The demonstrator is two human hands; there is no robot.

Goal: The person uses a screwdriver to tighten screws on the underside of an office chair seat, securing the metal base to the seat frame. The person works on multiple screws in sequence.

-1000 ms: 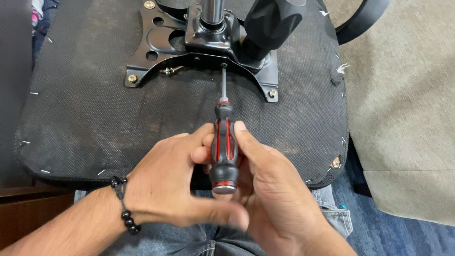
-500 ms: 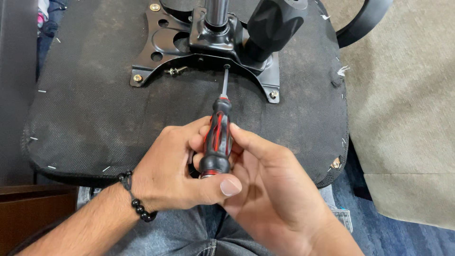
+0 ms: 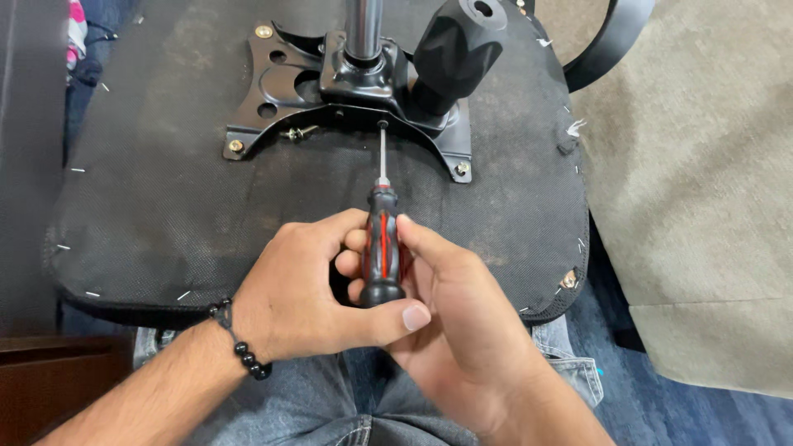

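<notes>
Both hands close round a red-and-black screwdriver [image 3: 382,248] over the middle of an upturned chair seat [image 3: 165,215]: the left hand [image 3: 306,297] wraps its fingers about the handle with the thumb laid under its butt, and the right hand [image 3: 462,322] presses its fingers against the handle's other side. The shaft points toward the seat's far edge, its tip at what looks like a screw on the near rim of the black metal mounting plate [image 3: 281,91], though the contact is too small to confirm. A black knob [image 3: 458,49] stands just right of the plate's steel column [image 3: 363,29], and a beaded bracelet [image 3: 239,347] circles the left wrist.
</notes>
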